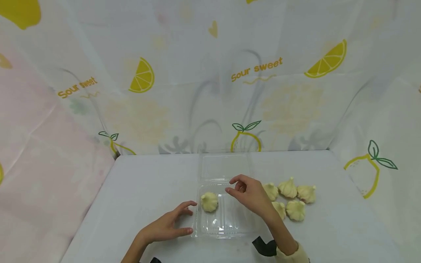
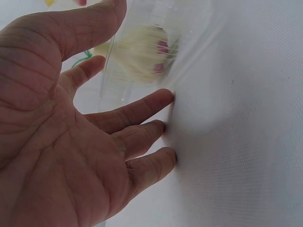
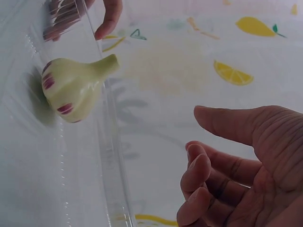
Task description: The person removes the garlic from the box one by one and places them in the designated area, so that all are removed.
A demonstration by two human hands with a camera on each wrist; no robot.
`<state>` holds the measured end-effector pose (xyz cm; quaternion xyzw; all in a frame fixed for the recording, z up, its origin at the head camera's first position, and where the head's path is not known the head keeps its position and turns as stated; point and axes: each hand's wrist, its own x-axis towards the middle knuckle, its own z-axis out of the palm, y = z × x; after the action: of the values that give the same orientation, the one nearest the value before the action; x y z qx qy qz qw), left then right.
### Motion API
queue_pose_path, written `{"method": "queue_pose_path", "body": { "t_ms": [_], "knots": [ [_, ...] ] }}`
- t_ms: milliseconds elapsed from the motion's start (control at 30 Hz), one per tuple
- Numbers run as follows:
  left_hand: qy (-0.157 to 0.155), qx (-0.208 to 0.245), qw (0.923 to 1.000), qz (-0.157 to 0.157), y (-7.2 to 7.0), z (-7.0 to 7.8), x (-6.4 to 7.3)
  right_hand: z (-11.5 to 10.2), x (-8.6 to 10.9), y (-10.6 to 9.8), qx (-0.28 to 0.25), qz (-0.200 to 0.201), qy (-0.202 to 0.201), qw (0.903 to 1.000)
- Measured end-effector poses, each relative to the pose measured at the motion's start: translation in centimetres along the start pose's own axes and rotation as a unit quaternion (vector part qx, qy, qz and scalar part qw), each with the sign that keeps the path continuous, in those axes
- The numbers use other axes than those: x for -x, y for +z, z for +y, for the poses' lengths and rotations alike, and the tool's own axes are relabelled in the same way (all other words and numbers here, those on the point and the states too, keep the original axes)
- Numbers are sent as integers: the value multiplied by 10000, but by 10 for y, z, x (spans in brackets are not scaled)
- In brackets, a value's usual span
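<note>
A clear plastic clamshell box (image 1: 230, 215) lies opened on the table, its lid (image 1: 225, 166) folded back. One garlic bulb (image 1: 209, 202), pale with purple streaks in the right wrist view (image 3: 75, 87), sits in the box's left part. My left hand (image 1: 169, 223) is at the box's left edge, thumb and fingers spread, holding nothing; in the left wrist view its fingertips (image 2: 165, 97) rest at the white tabletop. Above the right side of the box hovers my right hand (image 1: 251, 193), fingers loosely bent, with nothing between thumb and fingertips.
Several more garlic bulbs (image 1: 295, 210) are grouped on the table to the right of the box, partly behind the right forearm. A lemon-printed cloth (image 1: 210, 91) hangs behind the white table (image 1: 148, 182).
</note>
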<state>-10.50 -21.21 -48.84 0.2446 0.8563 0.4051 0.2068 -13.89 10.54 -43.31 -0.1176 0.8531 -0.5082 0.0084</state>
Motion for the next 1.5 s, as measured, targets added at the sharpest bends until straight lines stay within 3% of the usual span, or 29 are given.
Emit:
{"method": "queue_pose_path", "body": {
  "t_ms": [600, 1000, 1500],
  "knots": [
    [-20, -16, 10000, -45, -2, 1, -1, -7, -10, 30, 183, -283, 216, 9992],
    [-46, 40, 10000, -67, -1, 0, -2, -14, -16, 53, 249, -380, 96, 9989],
    [-45, 72, 10000, -51, -1, 4, 1, -20, -17, 71, 292, -511, 355, 9976]
  ]
}}
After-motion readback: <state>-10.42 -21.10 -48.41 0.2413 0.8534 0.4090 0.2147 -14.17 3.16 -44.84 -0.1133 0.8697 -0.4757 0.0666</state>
